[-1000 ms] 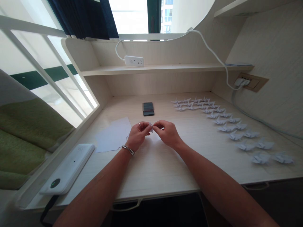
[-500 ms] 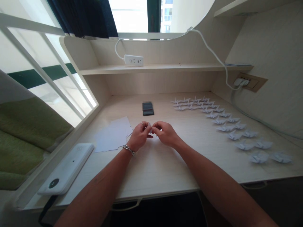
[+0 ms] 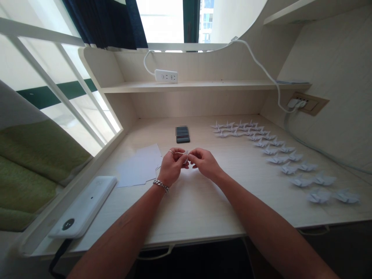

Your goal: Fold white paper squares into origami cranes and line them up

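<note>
The left hand (image 3: 171,166) pinches a small folded paper (image 3: 186,153) between thumb and fingers, above the middle of the worktop (image 3: 188,213). The right hand (image 3: 205,162) has its fingertips drawn close together at the paper's right edge; whether they grip it or only press on it, I cannot tell. So little of the piece shows (the fingers cover most of it) that its folds cannot be read.

The likeliest trouble is a crooked crease or a small tear, which could come from the two hands pulling unevenly on something so small. A loose left pinch could let the layers slip out of line. To the left, the white sheets (image 3: 138,166) lie loosely overlapped near the left wrist, where a dragging forearm might shift them. The white paper birds (image 3: 276,159) stand close in rows at the right, and a wide elbow swing could topple several.
</note>
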